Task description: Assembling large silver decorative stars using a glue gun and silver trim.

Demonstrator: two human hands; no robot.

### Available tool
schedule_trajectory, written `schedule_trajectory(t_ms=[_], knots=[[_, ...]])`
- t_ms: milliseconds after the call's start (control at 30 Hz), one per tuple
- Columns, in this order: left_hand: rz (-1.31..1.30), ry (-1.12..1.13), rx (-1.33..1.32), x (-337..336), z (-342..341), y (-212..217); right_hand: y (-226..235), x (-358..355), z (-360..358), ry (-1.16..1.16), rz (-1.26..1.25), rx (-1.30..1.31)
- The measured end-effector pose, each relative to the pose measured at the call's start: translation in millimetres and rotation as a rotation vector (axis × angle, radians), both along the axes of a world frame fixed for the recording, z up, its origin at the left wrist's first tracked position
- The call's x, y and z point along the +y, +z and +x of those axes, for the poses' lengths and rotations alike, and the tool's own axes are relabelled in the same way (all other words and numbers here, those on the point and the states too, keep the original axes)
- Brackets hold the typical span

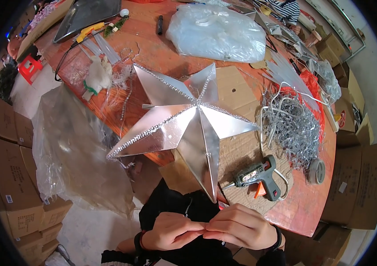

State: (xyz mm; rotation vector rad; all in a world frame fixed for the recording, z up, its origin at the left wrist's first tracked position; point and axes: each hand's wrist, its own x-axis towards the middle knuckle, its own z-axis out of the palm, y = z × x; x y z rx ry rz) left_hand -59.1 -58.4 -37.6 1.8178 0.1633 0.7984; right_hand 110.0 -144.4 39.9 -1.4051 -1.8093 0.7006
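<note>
A large silver five-pointed star lies on the round orange table, its lower point hanging over the near edge toward me. Rows of small beads run along some of its ridges and edges. My left hand and my right hand meet at the fingertips just below that lower point, in front of my black top. The fingers pinch together on something too small to make out. A green and black glue gun with an orange trigger rests on cardboard right of the star, above my right hand.
A tangle of silver wire and white cord lies right of the star, with a tape roll beside it. A full clear plastic bag sits at the table's far side. Cardboard boxes and a clear plastic sack stand left.
</note>
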Motion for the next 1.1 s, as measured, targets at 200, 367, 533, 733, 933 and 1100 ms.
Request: schedule_trajectory(t_ms=[200,367,533,733,933,1100], knots=[[-0.02,0.03,-0.012,-1,-1,0,-1,-1,2,0.04,0.016,-0.049],[-0.033,0.026,-0.02,-1,1,0,4,-3,0,0.004,0.012,-0.053],[-0.058,0.037,0.026,3,-2,3,0,3,-1,0.014,0.017,-0.057],[-0.085,0.106,0.04,-2,0,4,11,10,-6,-0.023,0.237,-0.144],[-0.031,-0.007,0.103,6,5,11,25,10,5,-0.144,0.158,-0.236],[-0.08,0.003,0.148,4,1,15,23,11,29,-0.269,0.07,-0.316]])
